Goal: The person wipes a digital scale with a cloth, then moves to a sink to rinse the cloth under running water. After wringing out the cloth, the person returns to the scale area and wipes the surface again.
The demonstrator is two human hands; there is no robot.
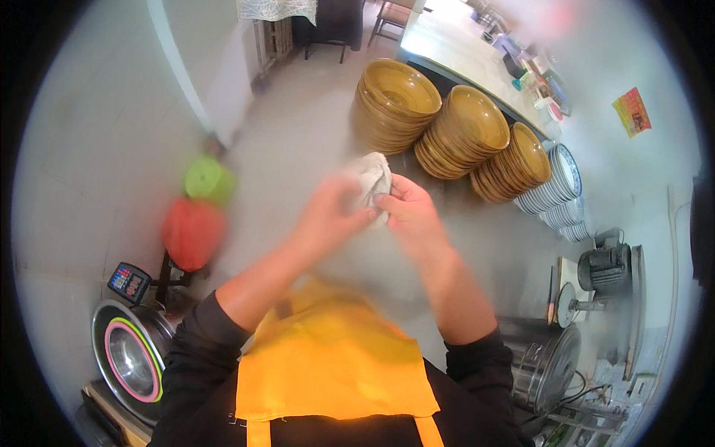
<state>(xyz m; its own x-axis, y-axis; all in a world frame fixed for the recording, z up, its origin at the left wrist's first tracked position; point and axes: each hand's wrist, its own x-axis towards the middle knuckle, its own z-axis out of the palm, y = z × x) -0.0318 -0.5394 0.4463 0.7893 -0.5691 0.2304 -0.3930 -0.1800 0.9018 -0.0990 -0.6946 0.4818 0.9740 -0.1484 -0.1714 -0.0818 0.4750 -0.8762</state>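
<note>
In front of my yellow apron, both hands meet at a crumpled whitish cloth (373, 180). My right hand (410, 209) pinches its right side between thumb and fingers. Against the cloth's left side is my left hand (334, 205), blurred, its thumb reaching across the lower part; whether its fingers grip the cloth cannot be made out. Beyond the hands stand tall stacks of glossy brown bowls, one at the left (399, 92), one in the middle (475, 123) and one at the right (525, 153).
Blue-rimmed white dishes (564, 170) are stacked farther right. A motor (603, 268) and a large metal pot (539, 363) stand at the right. At the left are nested basins (131, 357), a scale's keypad display (129, 283), and red (194, 234) and green (209, 180) items. A long counter (447, 47) lies ahead.
</note>
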